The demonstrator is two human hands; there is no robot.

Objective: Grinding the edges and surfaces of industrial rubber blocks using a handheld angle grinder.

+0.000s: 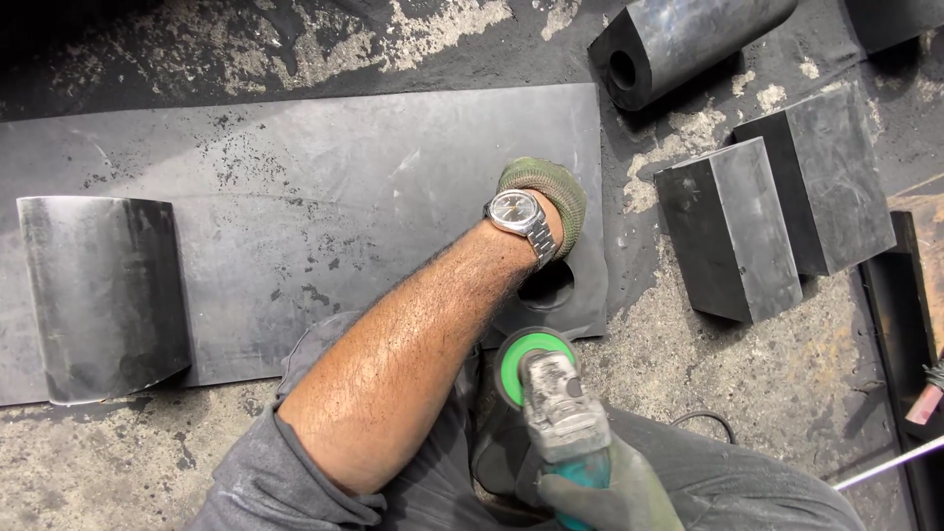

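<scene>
Right hand (602, 492), grey glove, is wrapped around the body of an angle grinder (562, 413) at the bottom of the view; its green disc guard (518, 362) sits just off the near edge of the black sheet (324, 197), beside a round hole (547, 285) in the sheet's near right corner. Can't tell if the disc is spinning or touching the sheet. Left hand (547, 197), green knit glove with a wristwatch (515, 211) on the wrist, is pressed flat on the sheet just beyond the hole, pinning it, fingers not closed on anything. My read: the hole is already through and the edge work around it is in hand; rest of the sheet looks uncut, only scuffed and dusty. A curled grey piece (103, 295) lies on the sheet's left end. Sheet lies straight on the floor (747, 393), rough stained concrete with patchy black residue. To the right, well apart from the sheet, two black rectangular blocks (767, 211) stand side by side; further off, a thick black tube (678, 44) lies on its side. A dark tray (910, 324) and a thin white rod (890, 464) sit at the right edge.
</scene>
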